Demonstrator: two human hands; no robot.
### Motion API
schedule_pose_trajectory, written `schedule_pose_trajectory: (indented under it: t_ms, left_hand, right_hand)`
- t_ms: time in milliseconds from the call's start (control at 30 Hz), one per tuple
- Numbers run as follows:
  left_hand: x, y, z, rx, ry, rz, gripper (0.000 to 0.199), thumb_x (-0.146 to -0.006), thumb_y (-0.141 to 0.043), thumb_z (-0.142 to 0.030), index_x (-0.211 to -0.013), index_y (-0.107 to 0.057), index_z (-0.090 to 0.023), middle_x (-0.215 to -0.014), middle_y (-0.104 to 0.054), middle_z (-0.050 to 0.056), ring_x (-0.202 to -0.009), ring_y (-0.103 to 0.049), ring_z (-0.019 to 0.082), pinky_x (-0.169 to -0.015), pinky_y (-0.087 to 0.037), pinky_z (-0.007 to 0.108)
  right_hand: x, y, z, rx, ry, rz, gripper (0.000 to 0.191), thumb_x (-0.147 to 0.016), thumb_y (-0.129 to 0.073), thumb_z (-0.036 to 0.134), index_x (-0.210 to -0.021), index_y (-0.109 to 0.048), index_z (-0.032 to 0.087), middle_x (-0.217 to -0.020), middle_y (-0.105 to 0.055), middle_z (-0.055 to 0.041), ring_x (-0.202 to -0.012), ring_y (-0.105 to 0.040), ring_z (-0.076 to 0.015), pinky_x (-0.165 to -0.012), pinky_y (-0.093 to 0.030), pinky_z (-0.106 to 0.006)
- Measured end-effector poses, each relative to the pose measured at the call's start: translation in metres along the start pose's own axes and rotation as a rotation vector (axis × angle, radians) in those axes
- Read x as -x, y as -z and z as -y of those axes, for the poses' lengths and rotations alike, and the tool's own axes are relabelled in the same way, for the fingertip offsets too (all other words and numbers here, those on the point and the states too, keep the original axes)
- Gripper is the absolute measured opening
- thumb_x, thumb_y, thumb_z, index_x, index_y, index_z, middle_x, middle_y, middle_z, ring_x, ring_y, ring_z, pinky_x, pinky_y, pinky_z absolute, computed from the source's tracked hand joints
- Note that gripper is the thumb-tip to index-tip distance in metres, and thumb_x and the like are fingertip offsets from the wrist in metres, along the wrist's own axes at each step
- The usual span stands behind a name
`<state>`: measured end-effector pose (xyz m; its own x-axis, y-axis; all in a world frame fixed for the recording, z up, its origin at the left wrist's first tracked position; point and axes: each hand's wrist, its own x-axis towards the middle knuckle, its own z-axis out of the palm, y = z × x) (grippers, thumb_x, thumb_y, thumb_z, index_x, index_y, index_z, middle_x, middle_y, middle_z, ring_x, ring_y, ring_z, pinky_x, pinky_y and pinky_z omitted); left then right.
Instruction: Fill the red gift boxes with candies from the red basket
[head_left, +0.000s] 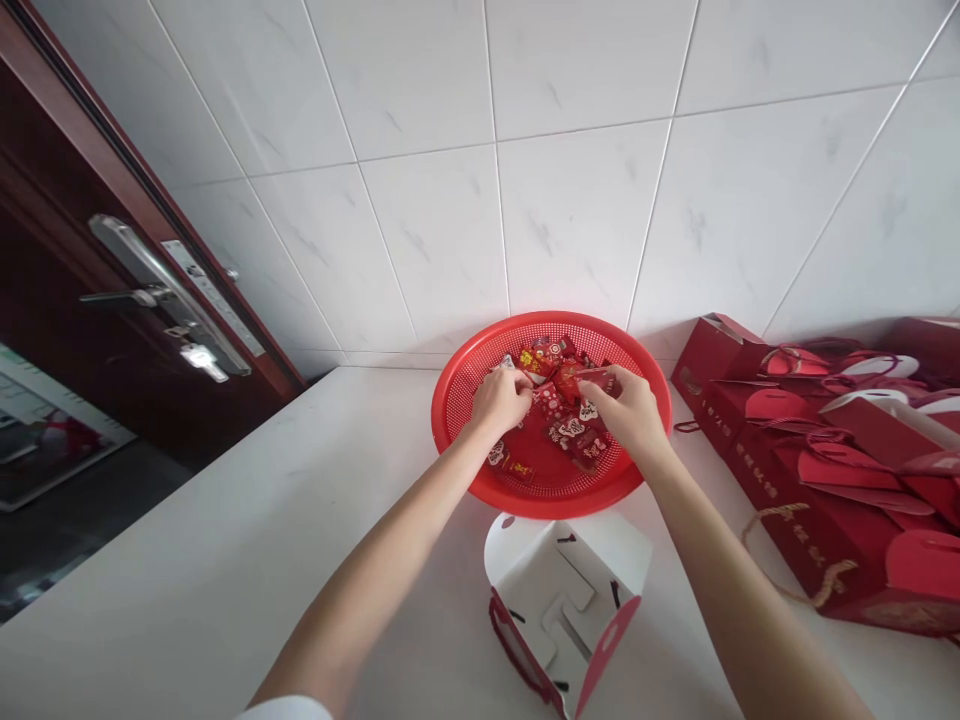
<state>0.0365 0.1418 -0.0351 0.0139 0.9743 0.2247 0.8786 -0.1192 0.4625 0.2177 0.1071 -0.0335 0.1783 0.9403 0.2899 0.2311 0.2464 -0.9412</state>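
Right fingers pinch a glossy red packet; left fingers nearly meet, their hold unclear.

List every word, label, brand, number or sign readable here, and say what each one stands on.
None reads clearly enough to quote.
Red boxes: gold characters along the sides, too blurred to read.
Packets in the red basket: dark characters on pale patches, too small to read.
Open box: no text visible on its white inside.

Light is soft; shadows are faint; the edges look stretched.
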Motion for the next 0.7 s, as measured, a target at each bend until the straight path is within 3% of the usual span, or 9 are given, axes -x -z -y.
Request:
schedule_pose_trajectory:
  t_ms: [100,167,333,433,567,700]
  left_hand:
    - [0.005,0.001,0.003,-0.001,-0.037,-0.004,0.025,-0.089,-0.059,-0.012,-0.106,-0.076,-0.016,-0.118,-0.071,0.011,-0.108,-0.065,0.025,-0.091,-0.052,0.035]
    - [0.006,0.003,0.001,0.013,-0.1,0.056,0.024,-0.087,-0.062,-0.012,-0.104,-0.077,-0.017,-0.115,-0.073,0.009,-0.105,-0.067,0.023,-0.094,-0.051,0.033]
    - [0.007,0.006,-0.008,-0.015,-0.323,0.615,0.019,-0.076,-0.068,-0.009,-0.083,-0.079,-0.022,-0.089,-0.078,0.0,-0.088,-0.072,0.017,-0.082,-0.052,0.022]
    - [0.006,0.004,-0.005,-0.122,-0.241,0.716,0.017,-0.067,-0.071,-0.007,-0.076,-0.078,-0.02,-0.08,-0.077,0.004,-0.078,-0.071,0.022,-0.068,-0.052,0.027]
    - [0.003,0.004,0.001,-0.283,-0.09,0.842,0.015,-0.054,-0.076,-0.008,-0.064,-0.072,-0.017,-0.069,-0.073,0.009,-0.067,-0.07,0.028,-0.062,-0.053,0.033]
    - [-0.001,0.005,-0.005,-0.363,-0.033,1.03,0.021,-0.046,-0.083,-0.012,-0.059,-0.067,-0.016,-0.065,-0.072,0.01,-0.062,-0.069,0.029,-0.06,-0.056,0.037]
  right_hand:
    - [0.005,-0.002,0.006,0.03,0.044,0.024,0.012,-0.078,-0.067,0.034,-0.074,-0.069,0.022,-0.069,-0.069,-0.0018,-0.062,-0.06,-0.0186,-0.06,-0.043,-0.031]
    - [0.005,-0.002,0.006,0.013,0.042,0.034,0.013,-0.078,-0.067,0.035,-0.076,-0.07,0.022,-0.07,-0.07,-0.002,-0.064,-0.061,-0.0188,-0.06,-0.043,-0.031]
    - [-0.001,0.001,-0.005,-0.043,0.019,0.078,0.019,-0.075,-0.069,0.039,-0.081,-0.074,0.021,-0.069,-0.068,-0.0014,-0.062,-0.058,-0.0175,-0.059,-0.041,-0.03]
    - [-0.004,0.002,-0.008,-0.081,0.004,0.077,0.022,-0.075,-0.07,0.04,-0.083,-0.074,0.02,-0.068,-0.067,-0.0008,-0.062,-0.057,-0.0166,-0.06,-0.042,-0.029]
    - [-0.005,0.002,-0.006,-0.166,0.001,0.075,0.023,-0.073,-0.074,0.04,-0.083,-0.074,0.02,-0.072,-0.069,-0.0012,-0.065,-0.06,-0.0166,-0.062,-0.046,-0.029]
    - [-0.009,0.003,-0.007,-0.433,-0.068,0.053,0.026,-0.066,-0.083,0.039,-0.079,-0.073,0.019,-0.068,-0.067,0.001,-0.062,-0.059,-0.0147,-0.059,-0.047,-0.027]
